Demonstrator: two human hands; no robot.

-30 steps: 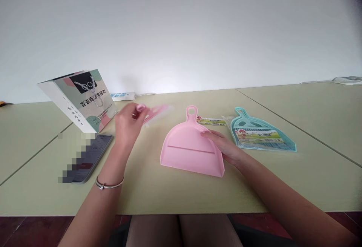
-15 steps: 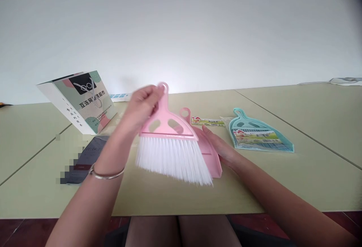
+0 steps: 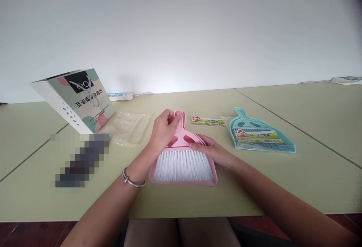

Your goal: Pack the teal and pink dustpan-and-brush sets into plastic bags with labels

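Two hands slant inward before me: the left hand [image 3: 166, 127] pinches the pink brush [image 3: 183, 166] at its handle; the right hand [image 3: 216, 151], thumb over the brush, grips the pink dustpan's [image 3: 211, 182] side. I see the brush nested inside it, above the counter [image 3: 175, 204].

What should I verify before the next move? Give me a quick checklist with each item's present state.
1. Left hand on the pink brush's handle: ok, fingers near its top.
2. Right hand at the side: ok, thumb over the brush's front.
3. Brush lying over the pink dustpan, bristles inside its front lip: ok.
4. Left hand's grip taking in the dustpan's handle too: cannot tell, the fingers hide it.
5. Clear plastic bag apart from both hands: ok.
6. Teal set out of its wrapping: not ok, clear plastic covers it.
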